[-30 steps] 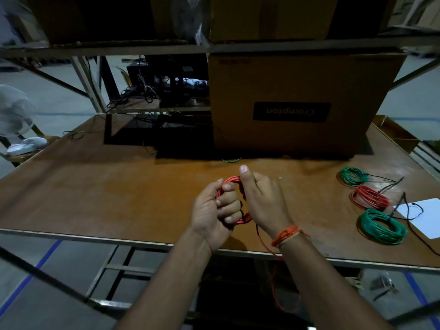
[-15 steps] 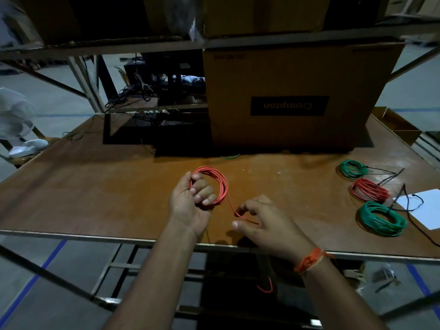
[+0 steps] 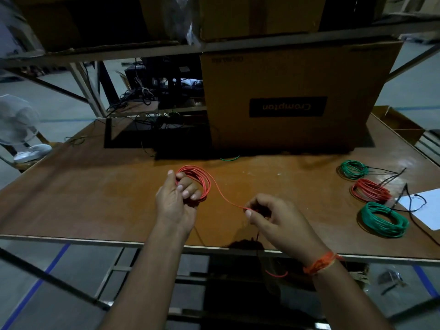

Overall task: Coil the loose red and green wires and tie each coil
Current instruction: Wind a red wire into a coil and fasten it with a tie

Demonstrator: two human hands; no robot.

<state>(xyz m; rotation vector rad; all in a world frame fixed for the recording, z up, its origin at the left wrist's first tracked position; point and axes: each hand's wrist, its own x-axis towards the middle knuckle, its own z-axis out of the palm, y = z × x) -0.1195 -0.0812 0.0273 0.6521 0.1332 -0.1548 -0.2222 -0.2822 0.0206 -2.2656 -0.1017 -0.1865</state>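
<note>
Several turns of red wire [image 3: 198,181] sit gripped in the left hand [image 3: 175,202]; the right hand [image 3: 277,219] pinches the free run near the table [image 3: 95,198] front edge. A slack pinch could let loops spring apart.

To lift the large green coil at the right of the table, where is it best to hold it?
Pinch the near-left arc of the large green coil from above. It lies flat, and black wires cross its far-right side, so that arc looks free.

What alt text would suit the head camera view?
A left hand grips a red wire coil while the right hand pinches its loose tail over a wooden table; three finished coils lie at right.
</note>
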